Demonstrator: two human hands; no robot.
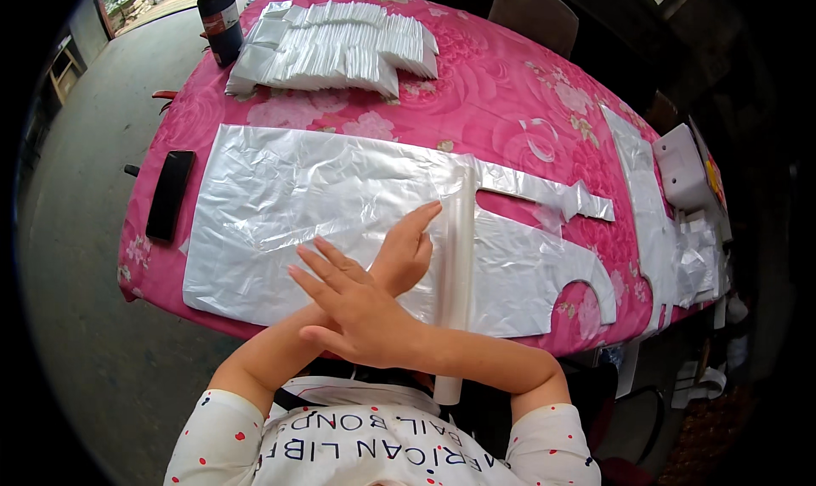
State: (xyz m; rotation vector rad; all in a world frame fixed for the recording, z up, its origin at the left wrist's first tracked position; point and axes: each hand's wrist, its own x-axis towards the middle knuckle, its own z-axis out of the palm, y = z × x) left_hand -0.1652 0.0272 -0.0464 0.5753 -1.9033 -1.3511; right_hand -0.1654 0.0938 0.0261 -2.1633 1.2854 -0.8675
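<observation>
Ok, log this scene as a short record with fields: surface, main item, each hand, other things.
surface: table with pink floral cloth
main item: large clear plastic bag spread flat, handles toward the right
tool: pale tube lying across the bag
left hand: open, crossed under the right forearm, fingertips at the tube
right hand: open, fingers spread over the bag
far side: pile of folded bags, dark bottle
left edge: black phone
right edge: more plastic bags, white box

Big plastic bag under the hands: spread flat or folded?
Spread flat: the plastic bag lies open across the pink tablecloth, handles extended right, a rolled tube across it.
</observation>
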